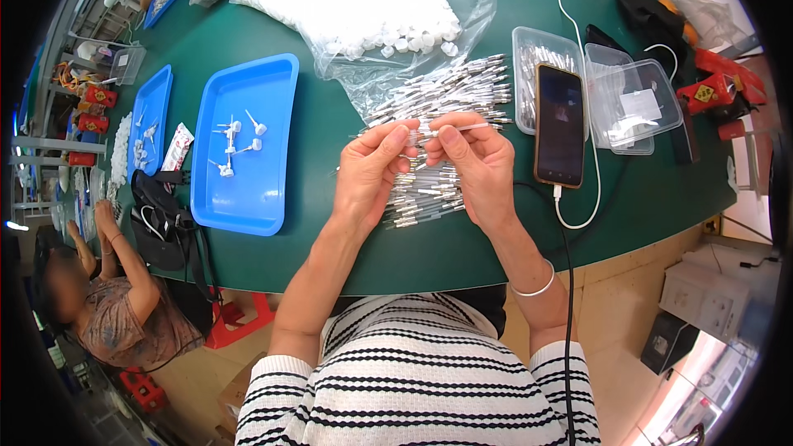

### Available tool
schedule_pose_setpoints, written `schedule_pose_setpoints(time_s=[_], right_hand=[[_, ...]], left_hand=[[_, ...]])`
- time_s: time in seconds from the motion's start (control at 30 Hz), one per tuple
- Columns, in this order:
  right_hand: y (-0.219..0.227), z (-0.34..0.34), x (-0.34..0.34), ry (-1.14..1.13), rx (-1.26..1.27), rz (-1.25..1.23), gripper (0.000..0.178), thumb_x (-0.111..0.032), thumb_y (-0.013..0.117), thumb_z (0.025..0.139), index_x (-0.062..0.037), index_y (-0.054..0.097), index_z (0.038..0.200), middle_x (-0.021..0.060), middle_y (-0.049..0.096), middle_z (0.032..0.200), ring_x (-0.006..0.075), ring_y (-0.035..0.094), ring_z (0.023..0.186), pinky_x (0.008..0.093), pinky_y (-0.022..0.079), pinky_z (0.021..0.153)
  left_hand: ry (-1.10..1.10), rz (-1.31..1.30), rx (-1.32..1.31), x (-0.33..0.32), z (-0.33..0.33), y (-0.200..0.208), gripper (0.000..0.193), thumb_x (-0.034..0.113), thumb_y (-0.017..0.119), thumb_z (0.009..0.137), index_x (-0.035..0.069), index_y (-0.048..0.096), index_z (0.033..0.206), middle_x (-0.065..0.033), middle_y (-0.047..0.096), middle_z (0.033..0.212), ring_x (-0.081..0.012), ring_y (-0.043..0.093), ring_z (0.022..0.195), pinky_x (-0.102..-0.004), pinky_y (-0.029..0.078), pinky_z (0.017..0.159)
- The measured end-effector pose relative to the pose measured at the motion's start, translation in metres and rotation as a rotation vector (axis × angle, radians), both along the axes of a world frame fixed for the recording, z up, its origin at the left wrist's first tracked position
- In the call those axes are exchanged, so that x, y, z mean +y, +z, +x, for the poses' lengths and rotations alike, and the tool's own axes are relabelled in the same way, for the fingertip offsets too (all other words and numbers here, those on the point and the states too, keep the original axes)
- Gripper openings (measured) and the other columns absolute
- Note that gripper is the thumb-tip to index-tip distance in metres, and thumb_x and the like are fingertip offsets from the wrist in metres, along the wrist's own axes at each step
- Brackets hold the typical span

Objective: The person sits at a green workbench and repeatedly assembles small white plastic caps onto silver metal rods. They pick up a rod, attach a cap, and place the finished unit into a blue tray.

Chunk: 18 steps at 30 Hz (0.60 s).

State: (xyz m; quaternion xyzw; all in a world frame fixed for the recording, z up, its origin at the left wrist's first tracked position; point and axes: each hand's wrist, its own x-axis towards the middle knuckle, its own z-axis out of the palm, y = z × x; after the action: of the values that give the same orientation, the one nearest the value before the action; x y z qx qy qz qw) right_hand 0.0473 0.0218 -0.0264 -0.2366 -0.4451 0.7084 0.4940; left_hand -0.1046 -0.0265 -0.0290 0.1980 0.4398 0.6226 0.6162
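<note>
Above a pile of slender metal-tipped white and grey rods [462,91], my two hands are close together, fingertips nearly meeting. My left hand [365,175] is closed in a pinch on a small white piece, mostly hidden by the thumb and finger. Between the thumb and forefinger of my right hand [481,172] is a thin white rod [475,125], its end sticking out to the right. I cannot tell whether the two pieces touch. Behind the pile, a clear plastic bag [475,4] spills small white caps [413,41].
To the left, a blue tray [285,149] holds several capped rods, with a smaller blue tray [165,91] beyond. At right, a phone [558,124] leans on a clear box [523,41], its white cable [596,198] curving nearby. A black bag [161,223] and another person [124,306] are left.
</note>
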Motion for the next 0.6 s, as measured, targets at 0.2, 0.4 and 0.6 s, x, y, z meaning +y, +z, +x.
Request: schedule_pose_setpoints(time_s=[0.2,0.4,0.6], right_hand=[[0.005,-0.004,0.000,0.002,0.038,-0.019,0.019,-0.009,0.058,0.094,0.0033,0.061,0.107,0.0114,0.068,0.094,0.0126,0.065,0.083,0.0250,0.054,0.075],[-0.001,-0.001,0.002,-0.024,-0.009,0.037,0.020,-0.009,0.057,0.094,0.0036,0.058,0.110,0.0151,0.068,0.096,0.0172,0.068,0.083,0.0280,0.056,0.077],[-0.001,-0.006,-0.002,0.020,0.043,0.002,0.015,-0.008,0.057,0.094,0.0035,0.058,0.104,0.0161,0.068,0.094,0.0199,0.068,0.084,0.0315,0.057,0.079]], left_hand=[[-0.008,0.045,-0.020,0.002,0.006,0.007,0.026,0.019,0.061,0.093,-0.001,0.067,0.108,-0.0054,0.068,0.089,-0.0079,0.061,0.076,-0.0200,0.049,0.063],[-0.010,0.054,0.080,-0.001,0.002,0.006,0.023,0.018,0.062,0.092,-0.001,0.066,0.104,-0.0058,0.068,0.085,-0.0083,0.061,0.074,-0.0200,0.048,0.060],[0.016,0.075,-0.035,0.000,-0.001,-0.004,0.014,0.015,0.068,0.088,0.003,0.063,0.088,-0.0063,0.067,0.082,-0.0077,0.059,0.069,-0.0201,0.047,0.059]])
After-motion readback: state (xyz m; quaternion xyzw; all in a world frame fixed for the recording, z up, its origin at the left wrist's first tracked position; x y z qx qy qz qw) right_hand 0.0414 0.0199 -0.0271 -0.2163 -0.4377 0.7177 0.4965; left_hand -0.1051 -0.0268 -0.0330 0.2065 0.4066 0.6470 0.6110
